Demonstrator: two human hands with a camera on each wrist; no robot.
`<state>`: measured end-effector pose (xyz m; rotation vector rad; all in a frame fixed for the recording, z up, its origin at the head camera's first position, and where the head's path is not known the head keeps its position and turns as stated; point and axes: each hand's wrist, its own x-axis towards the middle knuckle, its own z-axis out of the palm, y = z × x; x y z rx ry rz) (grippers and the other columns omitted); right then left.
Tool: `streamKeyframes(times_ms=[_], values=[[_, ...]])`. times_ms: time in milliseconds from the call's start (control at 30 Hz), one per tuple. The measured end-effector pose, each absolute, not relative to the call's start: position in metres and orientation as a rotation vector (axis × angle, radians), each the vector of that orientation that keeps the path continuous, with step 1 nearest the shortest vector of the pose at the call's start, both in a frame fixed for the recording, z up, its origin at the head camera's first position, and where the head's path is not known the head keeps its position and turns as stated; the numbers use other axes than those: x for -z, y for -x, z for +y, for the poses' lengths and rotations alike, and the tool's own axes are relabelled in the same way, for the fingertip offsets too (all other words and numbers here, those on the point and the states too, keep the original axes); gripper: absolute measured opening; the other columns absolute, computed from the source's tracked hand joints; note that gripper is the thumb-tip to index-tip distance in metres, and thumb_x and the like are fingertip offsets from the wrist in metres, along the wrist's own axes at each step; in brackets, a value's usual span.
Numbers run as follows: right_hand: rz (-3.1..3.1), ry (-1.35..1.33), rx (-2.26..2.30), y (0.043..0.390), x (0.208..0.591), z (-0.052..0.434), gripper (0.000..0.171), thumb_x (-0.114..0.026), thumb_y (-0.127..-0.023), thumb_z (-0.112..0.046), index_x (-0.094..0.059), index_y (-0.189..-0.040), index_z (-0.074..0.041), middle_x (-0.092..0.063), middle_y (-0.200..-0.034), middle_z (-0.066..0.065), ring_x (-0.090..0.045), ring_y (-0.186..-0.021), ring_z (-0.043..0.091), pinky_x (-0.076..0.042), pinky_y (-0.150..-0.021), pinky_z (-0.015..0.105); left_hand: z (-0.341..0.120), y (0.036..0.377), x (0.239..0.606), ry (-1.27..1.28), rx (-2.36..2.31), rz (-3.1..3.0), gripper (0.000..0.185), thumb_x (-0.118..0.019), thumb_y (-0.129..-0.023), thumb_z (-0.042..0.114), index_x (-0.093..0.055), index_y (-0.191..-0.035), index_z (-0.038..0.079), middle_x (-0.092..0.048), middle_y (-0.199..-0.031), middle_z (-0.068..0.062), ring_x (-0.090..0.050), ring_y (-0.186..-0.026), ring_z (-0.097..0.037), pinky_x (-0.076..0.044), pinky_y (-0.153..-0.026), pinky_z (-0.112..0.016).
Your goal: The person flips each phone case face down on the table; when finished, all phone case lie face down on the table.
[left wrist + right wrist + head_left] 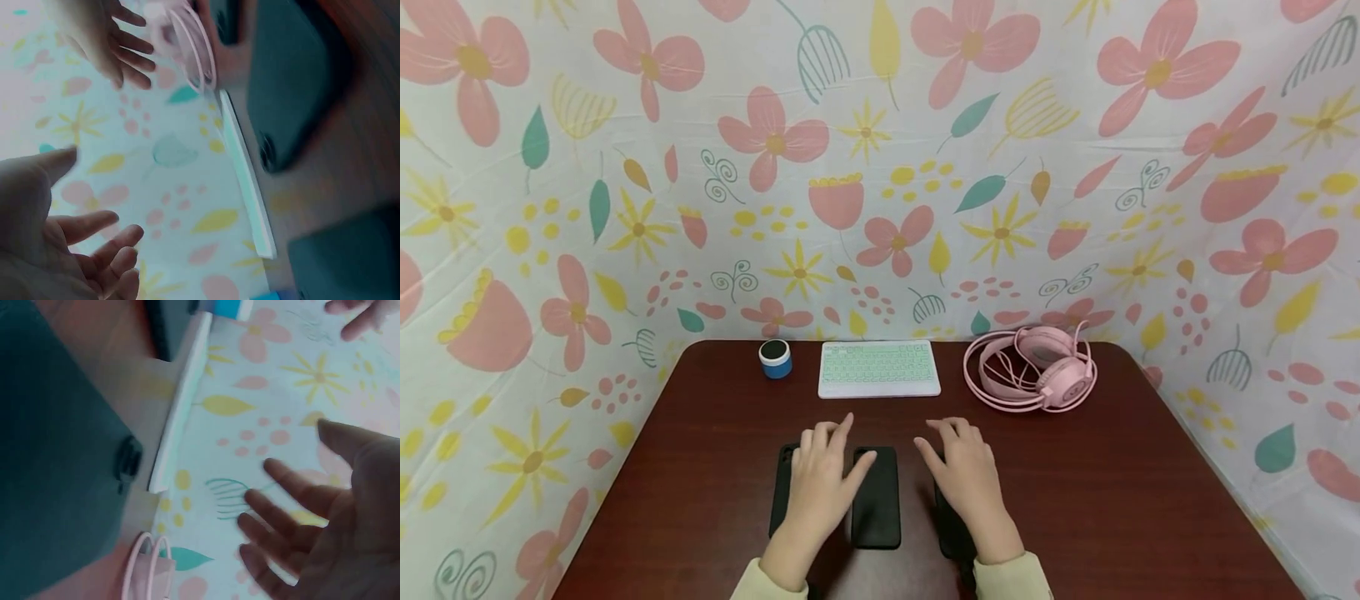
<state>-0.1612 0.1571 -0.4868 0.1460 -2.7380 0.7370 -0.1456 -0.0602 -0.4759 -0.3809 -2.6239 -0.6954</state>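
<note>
While I watch from the head view, my left hand (822, 483) hovers over 2 black phones lying flat on the near part of the dark wooden table (1150, 483). The left phone (780, 492) shows only as a strip on the left side of that hand, mostly hidden under the palm, and the middle phone (877, 500) lies just right of it, with the thumb reaching over its far left corner. My right hand (966, 475) is above a 3rd dark phone (951, 525), which peeks out at the left of the wrist; most of it is covered.

Both hands have their fingers spread and loosely straight, gripping nothing. The left wrist view shows relaxed fingers (100, 250) with air beneath them and the phones off to the right on the table, so I cannot tell whether any fingertip touches a phone. The right wrist view shows the same: an open palm and spread fingers (294, 519), with a phone's camera corner to the left.

Farther back sit a small blue speaker (775, 359), a pale green keyboard (878, 368) and pink headphones (1037, 367).
</note>
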Motion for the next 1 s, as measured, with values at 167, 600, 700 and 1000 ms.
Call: streamKeyframes(times_ms=[167,600,700,1000], values=[[-2.703,-0.264,-0.686,0.171,0.501,0.148,0.046,-0.062,-0.093,-0.042,-0.062,-0.128,-0.012,-0.05,-0.133,0.015,-0.043,-0.125,0.033,-0.034,-0.099,0.056,-0.077,0.149,0.481,0.333,0.667,-2.642,0.068,-0.052,-0.094,0.057,-0.049,-0.142,0.01,-0.049,-0.124,-0.014,-0.044,-0.111,-0.029,-0.039,-0.086,-0.049],[-2.712,-0.292,-0.595,0.179,0.507,0.14,0.065,-0.049,-0.095,-0.056,-0.038,-0.15,-0.023,-0.022,-0.156,0.013,-0.003,-0.144,0.031,-0.004,-0.11,0.058,-0.092,0.157,0.486,0.289,0.627,-2.758,0.089,-0.05,-0.087,0.07,-0.025,-0.154,0.017,-0.021,-0.157,-0.01,0.002,-0.144,-0.03,-0.001,-0.109,-0.059],[-2.69,-0.302,-0.567,0.18,0.507,0.14,0.067,-0.051,-0.094,-0.058,-0.038,-0.15,-0.024,-0.02,-0.157,0.013,0.0,-0.144,0.033,-0.002,-0.108,0.06,-0.092,0.158,0.486,0.285,0.614,-2.776,0.091,-0.048,-0.086,0.072,-0.021,-0.154,0.02,-0.014,-0.158,-0.007,0.005,-0.144,-0.029,0.001,-0.109,-0.057],[-2.707,-0.309,-0.572,0.176,0.504,0.139,0.068,-0.052,-0.093,-0.058,-0.039,-0.15,-0.024,-0.019,-0.157,0.015,0.0,-0.143,0.035,-0.002,-0.107,0.062,-0.093,0.159,0.49,0.273,0.593,-2.802,0.09,-0.045,-0.086,0.074,-0.017,-0.155,0.022,-0.009,-0.158,-0.006,0.005,-0.144,-0.029,0.0,-0.109,-0.058]])
